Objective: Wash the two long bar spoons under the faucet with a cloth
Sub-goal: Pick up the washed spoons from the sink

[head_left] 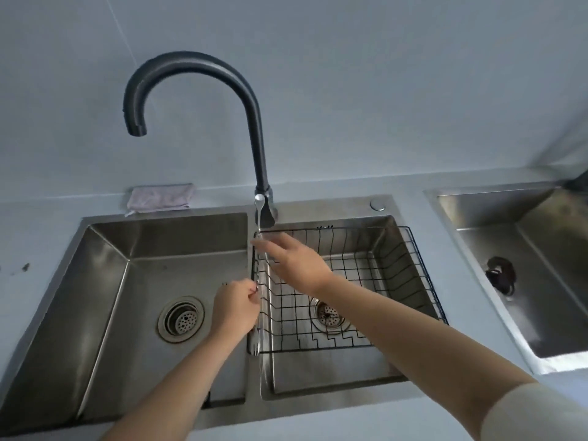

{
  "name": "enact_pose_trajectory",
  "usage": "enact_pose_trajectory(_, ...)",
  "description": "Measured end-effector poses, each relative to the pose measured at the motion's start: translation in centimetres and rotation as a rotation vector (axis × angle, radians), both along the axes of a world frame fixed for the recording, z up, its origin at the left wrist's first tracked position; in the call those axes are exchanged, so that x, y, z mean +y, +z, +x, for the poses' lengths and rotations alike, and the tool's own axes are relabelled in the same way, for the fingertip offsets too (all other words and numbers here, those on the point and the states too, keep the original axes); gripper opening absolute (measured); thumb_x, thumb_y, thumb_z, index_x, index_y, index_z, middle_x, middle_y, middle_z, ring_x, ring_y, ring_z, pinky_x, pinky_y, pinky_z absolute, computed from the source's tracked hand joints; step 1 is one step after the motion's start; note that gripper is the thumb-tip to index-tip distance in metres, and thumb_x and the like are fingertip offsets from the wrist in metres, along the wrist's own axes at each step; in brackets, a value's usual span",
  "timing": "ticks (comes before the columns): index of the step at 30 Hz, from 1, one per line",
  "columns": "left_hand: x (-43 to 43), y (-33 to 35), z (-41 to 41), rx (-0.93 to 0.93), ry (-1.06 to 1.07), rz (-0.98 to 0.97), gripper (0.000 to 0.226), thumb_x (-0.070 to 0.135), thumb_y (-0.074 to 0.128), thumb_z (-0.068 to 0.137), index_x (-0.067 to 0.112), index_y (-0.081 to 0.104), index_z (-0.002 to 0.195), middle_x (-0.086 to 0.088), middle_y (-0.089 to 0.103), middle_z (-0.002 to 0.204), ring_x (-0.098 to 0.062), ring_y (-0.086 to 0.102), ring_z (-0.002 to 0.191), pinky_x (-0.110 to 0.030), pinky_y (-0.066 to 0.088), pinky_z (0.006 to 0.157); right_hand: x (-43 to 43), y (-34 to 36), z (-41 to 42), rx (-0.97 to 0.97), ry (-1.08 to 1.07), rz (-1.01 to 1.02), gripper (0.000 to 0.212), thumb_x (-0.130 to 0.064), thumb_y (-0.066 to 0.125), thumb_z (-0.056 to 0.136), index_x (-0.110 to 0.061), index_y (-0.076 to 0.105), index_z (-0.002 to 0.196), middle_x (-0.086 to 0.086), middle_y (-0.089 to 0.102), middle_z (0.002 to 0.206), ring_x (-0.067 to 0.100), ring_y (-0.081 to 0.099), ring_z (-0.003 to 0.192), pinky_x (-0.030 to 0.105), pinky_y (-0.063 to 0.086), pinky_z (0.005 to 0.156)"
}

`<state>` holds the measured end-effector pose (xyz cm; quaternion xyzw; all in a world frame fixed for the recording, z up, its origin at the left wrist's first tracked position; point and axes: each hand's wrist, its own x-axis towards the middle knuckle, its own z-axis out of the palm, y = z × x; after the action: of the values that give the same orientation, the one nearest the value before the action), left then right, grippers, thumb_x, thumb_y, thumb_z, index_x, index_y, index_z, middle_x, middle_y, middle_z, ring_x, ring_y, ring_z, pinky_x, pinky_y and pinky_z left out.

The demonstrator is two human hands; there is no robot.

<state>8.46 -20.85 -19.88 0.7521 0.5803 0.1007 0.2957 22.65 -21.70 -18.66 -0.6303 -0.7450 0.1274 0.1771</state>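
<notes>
Hands [235,303] [292,262] pinch bar spoons [259,218] upright.

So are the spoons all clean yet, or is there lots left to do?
Not yet. Nothing looks washed so far: no water runs from the black faucet, and the pink cloth lies folded behind the left sink basin. In hand: the left hand and right hand hold the long bar spoons over the divider. I can't tell if it's one or two. Left: cloth, water, scrubbing.
</notes>
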Motion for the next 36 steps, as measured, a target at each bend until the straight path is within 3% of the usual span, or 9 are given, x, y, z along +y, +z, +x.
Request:
enact_pose_trajectory(3, -1.3, 0.6, 0.9, 0.049, -0.010, 0.045, 0.015, 0.001, 0.053, 0.086, -0.002, 0.068, 0.084, -0.018, 0.073, 0.083, -0.034, 0.066, 0.081, -0.040, 0.051, 0.073, 0.0, 0.1, 0.8, -0.070, 0.116, 0.156, 0.049, 0.006, 0.077, 0.059, -0.004, 0.067, 0.105, 0.018, 0.062, 0.088, 0.030, 0.063, 0.071, 0.031, 0.053, 0.041)
enact_pose_trajectory(6, -1.4, 1.6, 1.8, 0.088, -0.027, 0.106, 0.013, 0.004, 0.054, 0.088, 0.002, 0.066, 0.085, -0.016, 0.071, 0.083, -0.033, 0.063, 0.082, -0.038, 0.051, 0.072, -0.1, 1.4, 1.7, -0.142, 0.145, 0.278, 0.031, 0.007, 0.082, 0.049, 0.000, 0.066, 0.074, 0.015, 0.061, 0.076, 0.027, 0.061, 0.061, 0.027, 0.049, 0.034)
enact_pose_trajectory(10, -0.9, 2.6, 3.3, 0.138, -0.126, 0.175, 0.022, 0.005, 0.051, 0.090, 0.009, 0.058, 0.070, -0.006, 0.058, 0.068, -0.028, 0.057, 0.070, -0.032, 0.043, 0.059, -0.8, 2.3, 4.5, -0.235, 0.155, 0.349, 0.027, 0.000, 0.086, 0.046, -0.001, 0.063, 0.060, 0.012, 0.063, 0.072, 0.025, 0.062, 0.059, 0.024, 0.049, 0.037)
enact_pose_trajectory(15, 0.3, 2.0, 5.8, 0.237, -0.329, 0.162, 0.020, 0.007, 0.049, 0.093, 0.007, 0.069, 0.096, -0.010, 0.069, 0.092, -0.026, 0.064, 0.087, -0.033, 0.052, 0.073, -1.9, 1.0, 8.7, -0.389, 0.090, 0.252, 0.034, 0.003, 0.087, 0.031, -0.006, 0.065, 0.055, 0.007, 0.059, 0.057, 0.021, 0.056, 0.045, 0.021, 0.039, 0.035)
enact_pose_trajectory(17, 0.6, 1.1, 6.9, 0.294, -0.396, 0.140, 0.021, 0.004, 0.047, 0.093, 0.008, 0.068, 0.095, -0.009, 0.069, 0.096, -0.026, 0.064, 0.092, -0.034, 0.051, 0.077, -2.8, 0.1, 10.1, -0.452, 0.043, 0.161, 0.035, 0.002, 0.086, 0.033, -0.006, 0.066, 0.060, 0.007, 0.059, 0.060, 0.022, 0.058, 0.050, 0.022, 0.040, 0.039)
enact_pose_trajectory(21, 0.4, -2.1, 9.0, 0.343, -0.501, 0.065, 0.027, 0.003, 0.045, 0.094, 0.009, 0.068, 0.104, -0.011, 0.067, 0.107, -0.027, 0.063, 0.097, -0.034, 0.051, 0.082, -5.1, -3.1, 12.0, -0.505, -0.010, -0.226, 0.024, 0.000, 0.049, 0.088, -0.003, 0.057, 0.111, 0.013, 0.058, 0.109, 0.030, 0.057, 0.100, 0.033, 0.037, 0.067)
enact_pose_trajectory(23, -0.3, -3.9, 9.8, 0.365, -0.541, 0.006, 0.028, 0.003, 0.045, 0.093, 0.011, 0.067, 0.109, -0.012, 0.065, 0.116, -0.028, 0.061, 0.104, -0.036, 0.051, 0.088, -6.2, -4.6, 12.2, -0.490, -0.031, -0.351, 0.023, -0.003, 0.046, 0.091, -0.005, 0.056, 0.112, 0.011, 0.058, 0.111, 0.030, 0.058, 0.101, 0.032, 0.037, 0.068)
enact_pose_trajectory(26, -1.6, -6.4, 10.4, 0.398, -0.592, -0.053, 0.025, 0.001, 0.047, 0.091, 0.014, 0.069, 0.094, -0.010, 0.063, 0.121, -0.027, 0.059, 0.109, -0.032, 0.048, 0.086, -7.2, -7.0, 12.2, -0.443, -0.047, -0.505, 0.021, -0.006, 0.048, 0.092, -0.005, 0.058, 0.110, 0.011, 0.061, 0.111, 0.030, 0.059, 0.102, 0.033, 0.043, 0.074)
enact_pose_trajectory(36, -3.2, -9.7, 11.3, 0.421, -0.582, -0.121, 0.032, -0.001, 0.047, 0.089, 0.011, 0.066, 0.111, -0.012, 0.064, 0.114, -0.029, 0.060, 0.104, -0.034, 0.048, 0.087, -7.9, -10.2, 11.8, -0.393, -0.145, -0.765, 0.029, 0.001, 0.043, 0.093, -0.003, 0.056, 0.118, 0.013, 0.059, 0.121, 0.030, 0.058, 0.110, 0.035, 0.048, 0.087)
